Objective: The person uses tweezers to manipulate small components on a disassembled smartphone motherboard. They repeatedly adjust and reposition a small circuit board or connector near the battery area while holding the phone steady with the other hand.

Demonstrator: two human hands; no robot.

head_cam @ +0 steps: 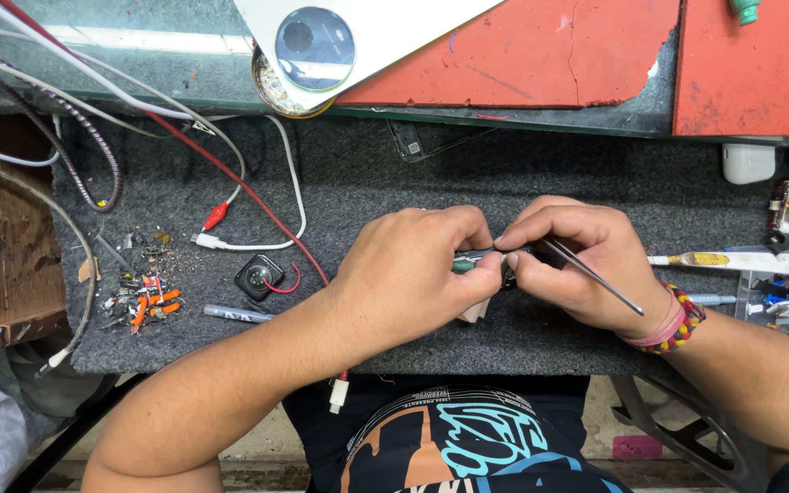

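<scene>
Head view: both hands meet at the middle of the grey felt mat (394, 173). The left hand (413, 274) has its fingers closed around a green-handled tool (464, 265), while the right hand (570, 260) pinches metal tweezers (595, 276), whose shaft slants back over the wrist. Between the fingertips sits a small dark part, mostly hidden. The work looks mid-way: loose orange-and-black scraps (143, 297) lie at the left, and a small round module with a red wire (259, 276) rests untouched nearby.

White phone back (358, 36) with round dark camera ring, on the glass shelf (139, 64) at top.
</scene>
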